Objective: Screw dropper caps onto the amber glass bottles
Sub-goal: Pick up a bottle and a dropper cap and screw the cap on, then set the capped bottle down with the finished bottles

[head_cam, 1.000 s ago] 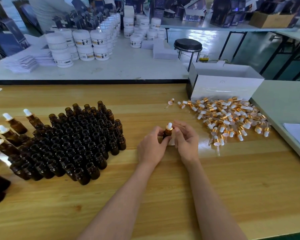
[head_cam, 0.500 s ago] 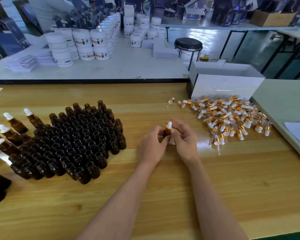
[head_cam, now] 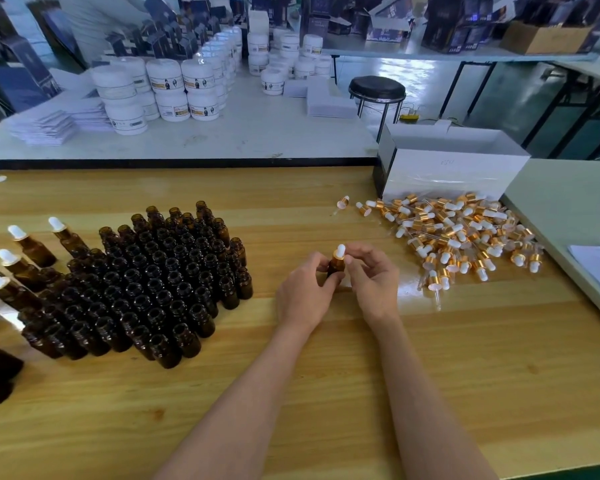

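Dozens of open amber bottles [head_cam: 146, 282] packed upright, left | left hand [head_cam: 305, 292] grips one small dark-amber bottle [head_cam: 335, 266] upright, mid wooden table [head_cam: 326, 382] | right hand [head_cam: 374, 277] pinches its gold-collared, white-bulbed dropper cap [head_cam: 340, 252] | loose caps [head_cam: 465, 233] heaped far right, well apart.

On the near table [head_cam: 430, 375], at left, a block of uncapped bottles [head_cam: 146, 285]; capped bottles [head_cam: 32, 251] just left of it; at right, a heap of dropper caps [head_cam: 458, 233] before the box [head_cam: 447, 174]; between them, the held bottle [head_cam: 335, 268] in left hand [head_cam: 303, 296] and right hand [head_cam: 374, 285]; behind, jars [head_cam: 174, 91] on the far table [head_cam: 257, 136].
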